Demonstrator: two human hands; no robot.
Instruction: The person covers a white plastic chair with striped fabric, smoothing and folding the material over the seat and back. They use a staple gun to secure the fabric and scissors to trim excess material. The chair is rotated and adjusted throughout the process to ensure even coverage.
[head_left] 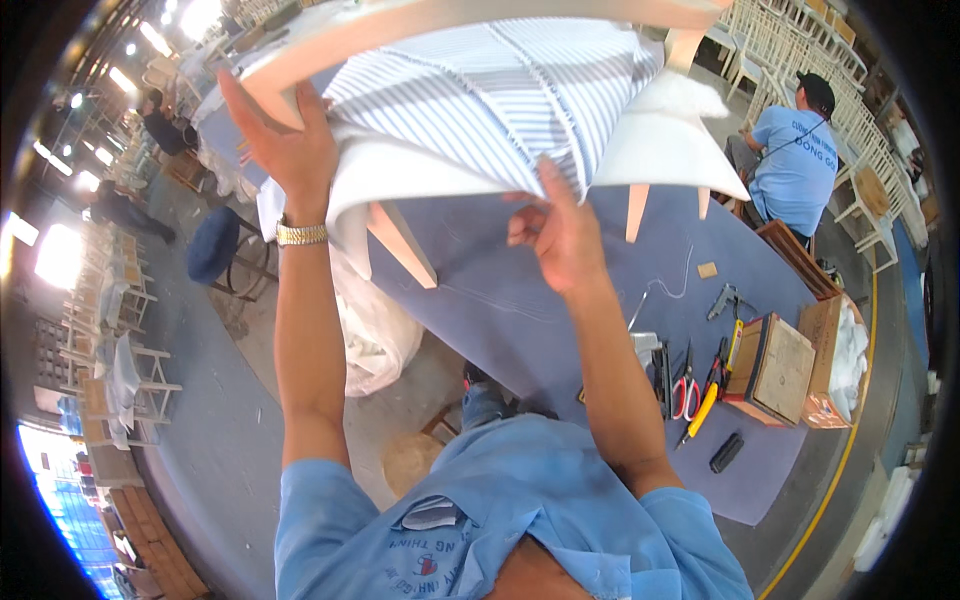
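In front of me a pale wooden chair (400, 245) stands on the table, with its curved top rail (480, 22) toward the upper edge of the view. White padding (385, 180) covers its seat, and blue-and-white striped fabric (470, 100) is draped over that. My left hand (295, 145), with a gold watch (302, 235) at the wrist, holds the left end of the wooden rail between thumb and fingers. At the fabric's near corner, my right hand (565, 235) pinches the edge, its other fingers curled below. Part of the fabric's far side is hidden behind the rail.
The blue-grey tabletop (520, 290) holds red-handled scissors (686, 397), yellow-handled cutters (705, 410), a staple gun (728, 300) and a brown box (770, 370). A blue round stool (213, 245) stands left. A person in blue (795, 160) sits at right.
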